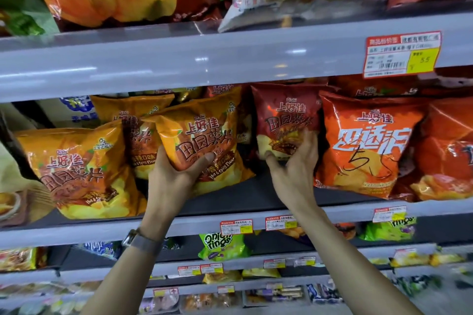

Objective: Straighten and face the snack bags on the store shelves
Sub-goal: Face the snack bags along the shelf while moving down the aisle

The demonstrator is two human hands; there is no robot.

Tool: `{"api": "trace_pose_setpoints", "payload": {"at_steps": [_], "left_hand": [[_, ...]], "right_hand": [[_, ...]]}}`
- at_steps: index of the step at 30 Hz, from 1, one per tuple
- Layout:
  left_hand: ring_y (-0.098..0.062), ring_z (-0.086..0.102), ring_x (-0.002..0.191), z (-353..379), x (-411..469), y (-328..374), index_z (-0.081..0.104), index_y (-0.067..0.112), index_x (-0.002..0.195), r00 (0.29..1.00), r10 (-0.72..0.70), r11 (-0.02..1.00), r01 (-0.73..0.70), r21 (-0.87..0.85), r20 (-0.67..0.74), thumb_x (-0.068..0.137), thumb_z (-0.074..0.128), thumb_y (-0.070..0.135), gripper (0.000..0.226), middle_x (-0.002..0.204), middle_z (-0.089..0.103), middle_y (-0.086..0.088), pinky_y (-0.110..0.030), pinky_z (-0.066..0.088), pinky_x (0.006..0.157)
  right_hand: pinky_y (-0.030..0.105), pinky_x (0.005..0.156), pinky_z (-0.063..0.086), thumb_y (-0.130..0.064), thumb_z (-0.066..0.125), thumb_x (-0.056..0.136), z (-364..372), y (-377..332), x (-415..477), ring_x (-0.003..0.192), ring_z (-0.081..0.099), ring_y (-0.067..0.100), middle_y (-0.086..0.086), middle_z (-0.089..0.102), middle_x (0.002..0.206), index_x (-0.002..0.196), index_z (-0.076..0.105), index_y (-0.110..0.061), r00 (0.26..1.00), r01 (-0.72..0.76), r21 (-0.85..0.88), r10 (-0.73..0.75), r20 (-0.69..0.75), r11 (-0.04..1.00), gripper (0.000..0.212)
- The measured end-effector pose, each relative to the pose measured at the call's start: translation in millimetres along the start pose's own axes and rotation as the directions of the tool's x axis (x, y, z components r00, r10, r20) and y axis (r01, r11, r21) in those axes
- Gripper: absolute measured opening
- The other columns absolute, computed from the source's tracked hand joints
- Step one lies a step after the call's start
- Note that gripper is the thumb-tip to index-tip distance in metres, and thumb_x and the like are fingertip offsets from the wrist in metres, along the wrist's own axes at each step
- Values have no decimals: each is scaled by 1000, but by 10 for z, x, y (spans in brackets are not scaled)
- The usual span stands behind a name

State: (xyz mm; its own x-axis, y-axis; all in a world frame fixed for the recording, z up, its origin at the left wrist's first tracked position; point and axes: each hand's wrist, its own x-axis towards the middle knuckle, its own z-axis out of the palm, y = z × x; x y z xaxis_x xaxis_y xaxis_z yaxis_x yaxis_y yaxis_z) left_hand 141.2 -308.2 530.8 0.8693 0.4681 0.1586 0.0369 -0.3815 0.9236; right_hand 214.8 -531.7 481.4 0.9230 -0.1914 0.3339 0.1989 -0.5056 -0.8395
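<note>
Hands (174,176) (294,169) on two snack bags (204,133) (284,117)

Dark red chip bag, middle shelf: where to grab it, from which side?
Likely its lower left corner, from the front and below. The dark red bag stands upright with its top under the upper shelf and an orange-red bag crowding its right side; the bottom is free. The right hand grips there.

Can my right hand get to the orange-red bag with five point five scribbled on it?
Probably yes. The orange-red bag stands just beside the right hand with nothing in front of it, though that hand must first release the dark red bag it grips.
</note>
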Motion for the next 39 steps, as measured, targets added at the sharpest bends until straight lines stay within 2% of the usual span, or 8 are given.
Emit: {"api": "trace_pose_setpoints", "payload": {"at_steps": [4,8,13,20,27,32,36,39], "left_hand": [[4,72,93,-134,-146,0,54,28,139,1000,7,999,-8,-37,-27,70,90,52,81,115,73,14,-11,56,72],[1,73,97,-261,-243,-72,56,29,136,999,-17,996,14,-90,-36,68,90,51,79,118,74,14,-26,60,83],[1,73,96,-374,-369,-122,57,27,133,999,-12,992,6,-129,-48,68,91,44,76,114,75,13,-13,58,72],[-6,75,96,-466,-508,-153,59,20,131,997,-40,981,26,-190,-70,67,89,39,72,107,78,13,-16,60,76],[-6,76,99,-565,-646,-160,60,26,130,993,-72,983,54,-176,-94,68,98,44,74,111,77,13,-21,61,77],[-5,75,96,-551,-685,-132,59,25,129,994,-62,985,46,-165,-95,68,89,34,68,109,77,17,-16,59,75],[-5,75,97,-490,-639,-116,59,26,128,995,-60,989,48,-140,-81,69,90,37,69,110,77,12,-21,62,77],[-3,75,98,-390,-591,-71,58,27,132,997,-38,993,30,-117,-63,69,91,41,72,114,76,13,-20,61,78]], "right_hand": [[44,129,6,-51,77,86,140,-45,173,158,3,29,16,3,171,163,-1,-6,991,-136,0,136,-23,991,118],[52,126,17,-59,80,77,255,-58,276,155,17,35,19,19,168,163,4,-5,969,-209,-1,207,-136,978,127],[57,117,25,-61,88,64,251,-17,363,143,35,43,17,38,158,162,9,-15,948,-262,-6,256,-191,965,134],[58,118,23,-52,92,66,403,-139,171,145,32,38,16,41,154,160,12,-19,984,-178,31,178,-9,984,128],[60,109,36,-71,84,64,718,-383,49,136,39,40,17,43,146,155,25,-13,987,-118,-31,121,106,993,123],[57,104,38,-74,83,62,830,-478,26,133,41,41,17,44,142,154,27,-10,984,-115,-63,122,131,991,126],[59,110,33,-68,82,67,709,-409,12,139,36,38,12,42,148,157,25,-17,973,-125,32,116,202,992,118],[53,115,32,-57,77,80,487,-310,-69,141,37,29,4,44,147,156,31,-24,963,-153,170,109,247,973,95]]}}
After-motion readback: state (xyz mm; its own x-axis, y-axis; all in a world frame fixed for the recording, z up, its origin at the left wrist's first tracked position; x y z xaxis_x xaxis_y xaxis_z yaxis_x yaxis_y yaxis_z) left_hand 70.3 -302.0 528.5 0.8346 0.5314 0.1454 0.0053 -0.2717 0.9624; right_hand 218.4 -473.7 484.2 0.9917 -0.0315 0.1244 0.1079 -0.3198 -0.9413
